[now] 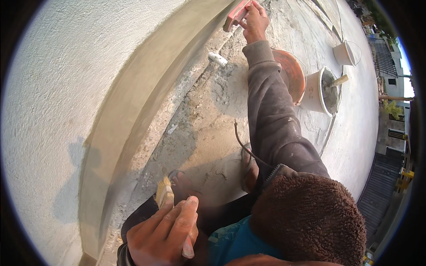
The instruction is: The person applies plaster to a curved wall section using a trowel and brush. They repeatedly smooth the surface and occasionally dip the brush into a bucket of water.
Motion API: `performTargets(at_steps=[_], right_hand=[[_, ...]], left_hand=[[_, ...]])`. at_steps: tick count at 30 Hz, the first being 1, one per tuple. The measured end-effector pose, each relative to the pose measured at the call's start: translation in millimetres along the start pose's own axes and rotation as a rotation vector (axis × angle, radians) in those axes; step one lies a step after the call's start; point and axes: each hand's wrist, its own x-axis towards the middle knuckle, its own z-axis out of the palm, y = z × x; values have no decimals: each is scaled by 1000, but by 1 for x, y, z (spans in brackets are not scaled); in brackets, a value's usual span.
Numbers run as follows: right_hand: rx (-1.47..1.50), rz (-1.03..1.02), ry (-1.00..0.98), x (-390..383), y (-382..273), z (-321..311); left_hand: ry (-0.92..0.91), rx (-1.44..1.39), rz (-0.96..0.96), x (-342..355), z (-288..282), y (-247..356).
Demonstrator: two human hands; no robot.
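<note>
Low in the picture, my left hand is closed around a paintbrush with pale yellow bristles. Its bristles point up and away from me, and the handle end sticks out below my fingers. My right arm reaches far forward, and the right hand grips a red plastering float. The float is at the smooth grey band along the foot of the wall; whether it touches the surface I cannot tell.
An orange basin sits beside my right forearm. Beyond it stand a white bucket of grey mix with a handle sticking out, and another white bucket. A white cylindrical piece lies on the rough ground near the wall.
</note>
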Motion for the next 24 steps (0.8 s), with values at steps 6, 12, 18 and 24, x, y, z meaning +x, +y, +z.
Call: performTargets(at_steps=[6,12,18,24], right_hand=[[156,-8,101,-140,25,62],[-121,-185,-330,-474,47,83],[-348,-291,51,-276,41,78],[45,27,-15,-191,26,64]], left_hand=[[-100,-46,-56,1,-15,6],[-81,60,-53,6,6,14],[-68,83,-155,-18,0,14],[-63,107,-297,-22,-10,28]])
